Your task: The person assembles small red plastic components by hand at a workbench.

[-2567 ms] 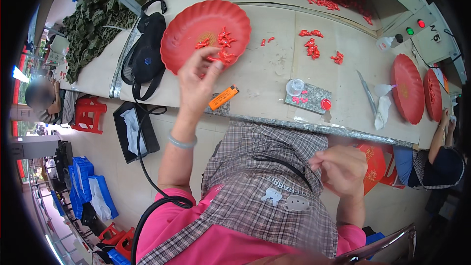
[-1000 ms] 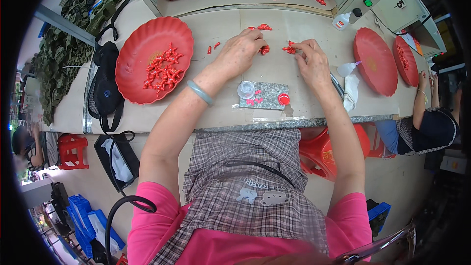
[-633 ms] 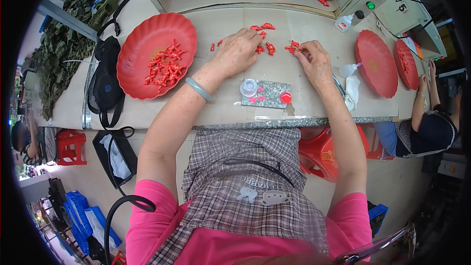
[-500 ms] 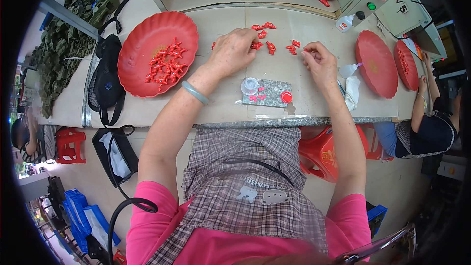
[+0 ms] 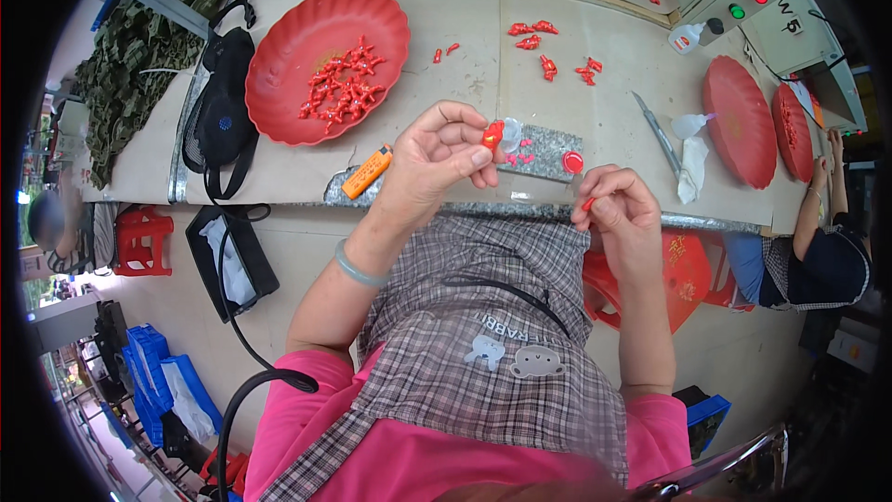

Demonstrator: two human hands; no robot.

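Between the thumb and fingers of my left hand (image 5: pixel 437 156) is a small glossy red plastic figure (image 5: pixel 492 135). My right hand (image 5: pixel 624 212), near the table's front edge, pinches a tiny red piece (image 5: pixel 588 204); its exact kind cannot be made out. Behind my left fingertips a speckled stone slab (image 5: pixel 548 144) carries a small clear cup (image 5: pixel 511 135), pink bits (image 5: pixel 513 159) and a round red cap (image 5: pixel 572 162). Further back lie several loose red figures (image 5: pixel 548 68) and two small red pieces (image 5: pixel 452 48). The left-hand red scalloped plate (image 5: pixel 269 46) holds many red figures (image 5: pixel 344 84).
An orange lighter (image 5: pixel 368 172) lies left of my left hand. To the right are a scalpel-like knife (image 5: pixel 657 135), a white cloth (image 5: pixel 692 169), a dropper bottle (image 5: pixel 689 125), another bottle (image 5: pixel 686 38) and two red plates (image 5: pixel 739 121). A person (image 5: pixel 818 251) sits at the far right.
Both hands have drawn back toward the table's front edge. My left hand has lifted a red figure, and my right hand now pinches a tiny red piece. The view has shifted slightly.
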